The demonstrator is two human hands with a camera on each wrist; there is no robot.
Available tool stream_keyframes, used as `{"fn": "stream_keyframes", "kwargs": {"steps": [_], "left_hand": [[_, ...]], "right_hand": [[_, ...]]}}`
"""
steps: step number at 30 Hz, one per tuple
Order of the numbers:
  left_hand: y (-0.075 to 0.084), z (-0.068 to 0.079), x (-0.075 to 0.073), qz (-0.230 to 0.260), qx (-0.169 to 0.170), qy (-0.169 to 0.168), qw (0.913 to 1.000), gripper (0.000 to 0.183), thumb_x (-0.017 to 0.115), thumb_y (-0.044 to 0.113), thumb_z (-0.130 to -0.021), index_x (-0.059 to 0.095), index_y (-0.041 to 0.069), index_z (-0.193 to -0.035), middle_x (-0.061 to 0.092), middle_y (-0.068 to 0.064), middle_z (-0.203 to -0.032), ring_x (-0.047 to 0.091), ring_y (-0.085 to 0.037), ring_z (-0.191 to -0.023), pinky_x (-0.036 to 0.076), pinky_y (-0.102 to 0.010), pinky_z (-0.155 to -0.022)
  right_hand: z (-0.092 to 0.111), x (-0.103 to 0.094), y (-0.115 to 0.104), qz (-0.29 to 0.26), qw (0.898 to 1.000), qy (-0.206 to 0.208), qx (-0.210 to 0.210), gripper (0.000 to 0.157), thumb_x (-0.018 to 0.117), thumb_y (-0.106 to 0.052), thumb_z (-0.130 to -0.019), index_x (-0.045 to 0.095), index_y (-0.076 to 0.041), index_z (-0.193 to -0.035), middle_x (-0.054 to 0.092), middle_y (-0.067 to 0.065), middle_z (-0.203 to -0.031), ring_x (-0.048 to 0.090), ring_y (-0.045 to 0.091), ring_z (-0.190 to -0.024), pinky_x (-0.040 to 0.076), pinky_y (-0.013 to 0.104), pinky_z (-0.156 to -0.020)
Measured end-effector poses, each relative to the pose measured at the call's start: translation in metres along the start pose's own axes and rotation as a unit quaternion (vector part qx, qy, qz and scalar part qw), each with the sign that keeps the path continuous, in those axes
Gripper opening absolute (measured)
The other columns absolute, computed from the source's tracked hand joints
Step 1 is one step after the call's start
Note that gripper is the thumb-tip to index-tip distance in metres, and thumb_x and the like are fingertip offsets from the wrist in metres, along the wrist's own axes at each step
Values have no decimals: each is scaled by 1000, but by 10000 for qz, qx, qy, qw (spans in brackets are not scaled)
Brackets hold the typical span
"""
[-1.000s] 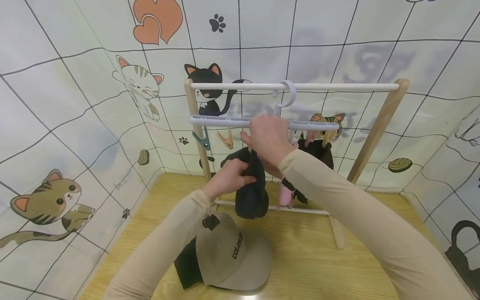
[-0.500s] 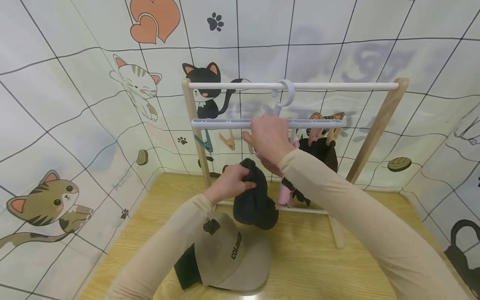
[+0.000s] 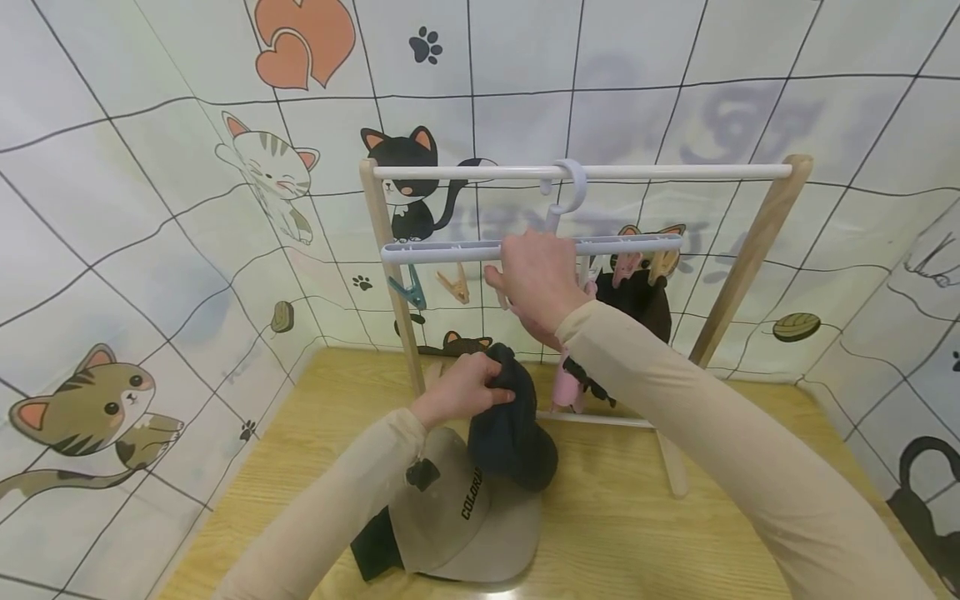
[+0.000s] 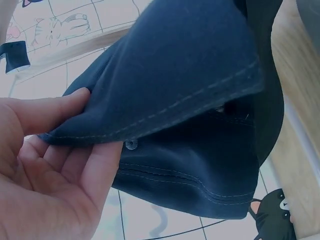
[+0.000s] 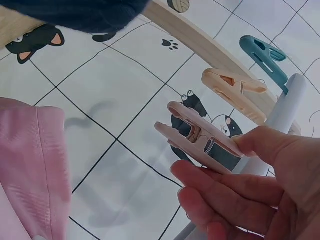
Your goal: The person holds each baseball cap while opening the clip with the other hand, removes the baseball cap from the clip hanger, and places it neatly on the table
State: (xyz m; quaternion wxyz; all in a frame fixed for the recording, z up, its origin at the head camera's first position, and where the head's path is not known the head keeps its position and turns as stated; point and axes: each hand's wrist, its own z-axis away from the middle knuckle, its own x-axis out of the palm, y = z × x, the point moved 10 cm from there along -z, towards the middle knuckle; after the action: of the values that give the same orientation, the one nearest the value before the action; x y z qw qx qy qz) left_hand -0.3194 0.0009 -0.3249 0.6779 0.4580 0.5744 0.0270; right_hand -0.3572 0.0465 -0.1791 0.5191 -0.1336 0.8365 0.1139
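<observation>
My left hand (image 3: 465, 387) pinches the edge of a dark navy cap (image 3: 517, 437), which hangs below the hanger, apart from the clips. The left wrist view shows thumb and fingers on the stitched edge of the cap (image 4: 185, 65). My right hand (image 3: 540, 279) is at the middle of the pale lilac clip hanger (image 3: 442, 252). In the right wrist view, the right hand (image 5: 250, 195) pinches a pale pink clothespin (image 5: 200, 140), with nothing in the pin's mouth. A peach clothespin (image 5: 232, 92) and a teal clothespin (image 5: 265, 57) hang farther along the bar.
The hanger hooks over the white rail (image 3: 675, 172) of a wooden rack. A black cap (image 3: 645, 308) and a pink cap (image 5: 35, 165) hang on its right part, partly hidden by the right arm. A beige cap (image 3: 442, 500) lies on the wooden table (image 3: 615, 517).
My left hand has drawn the navy cap down and away from the hanger, over the beige cap. The right hand has stayed at the hanger bar, which tilts slightly differently.
</observation>
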Motion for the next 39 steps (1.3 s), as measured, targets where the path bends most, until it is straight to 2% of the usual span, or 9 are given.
{"fn": "stream_keyframes", "kwargs": {"steps": [6,14,17,22,28,32,36,39], "left_hand": [[2,5,7,72,263,-29,9996,49,71,6,-86,34,14,-56,30,8,-52,26,-4,-46,25,-19,-50],[9,8,11,-17,516,7,9987,49,72,4,-85,35,13,-54,28,9,-53,26,-3,-49,24,-18,-50],[9,9,13,30,484,-79,9988,48,71,4,-85,36,13,-54,28,9,-53,26,-3,-49,25,-19,-49],[8,15,16,65,373,-177,9991,47,71,6,-86,35,13,-56,28,8,-53,25,-4,-49,24,-19,-50],[1,27,24,356,204,-308,9987,41,70,3,-86,41,11,-58,32,8,-55,31,-4,-51,27,-20,-51],[-8,39,32,739,-5,-480,9961,37,68,2,-87,43,9,-61,34,7,-57,32,-6,-51,28,-22,-51],[-22,54,35,834,-256,-453,9952,22,68,6,-88,56,9,-70,46,9,-62,40,-6,-56,35,-24,-55],[-33,66,38,1310,-381,-383,9899,3,67,6,-88,67,7,-86,62,6,-77,54,-5,-70,44,-25,-66]], "right_hand": [[6,-1,-4,64,9997,159,-159,52,59,-51,-92,54,-12,-58,36,-3,-46,41,17,-42,28,30,-37],[10,-6,-14,420,9958,737,-332,56,55,-52,-93,50,-12,-54,39,0,-45,41,20,-42,30,30,-39],[10,-10,-16,361,9939,979,-352,57,55,-51,-92,47,-12,-51,34,-1,-45,35,18,-42,28,30,-39],[9,-16,-19,357,9921,1155,-323,58,54,-51,-91,41,-13,-49,25,-3,-47,26,16,-43,23,29,-39],[10,-19,-22,362,9904,1278,-386,56,56,-49,-91,42,-13,-50,26,-2,-47,26,16,-44,24,30,-39],[10,-16,-21,364,9919,1160,-361,56,55,-49,-92,44,-12,-52,30,-2,-46,29,16,-44,26,30,-40],[9,-14,-21,438,9931,1028,-359,55,54,-50,-93,47,-13,-52,35,-1,-45,32,17,-44,29,30,-41],[9,-13,-21,530,9926,1027,-359,56,53,-50,-93,49,-13,-52,37,0,-45,34,17,-43,29,31,-41]]}}
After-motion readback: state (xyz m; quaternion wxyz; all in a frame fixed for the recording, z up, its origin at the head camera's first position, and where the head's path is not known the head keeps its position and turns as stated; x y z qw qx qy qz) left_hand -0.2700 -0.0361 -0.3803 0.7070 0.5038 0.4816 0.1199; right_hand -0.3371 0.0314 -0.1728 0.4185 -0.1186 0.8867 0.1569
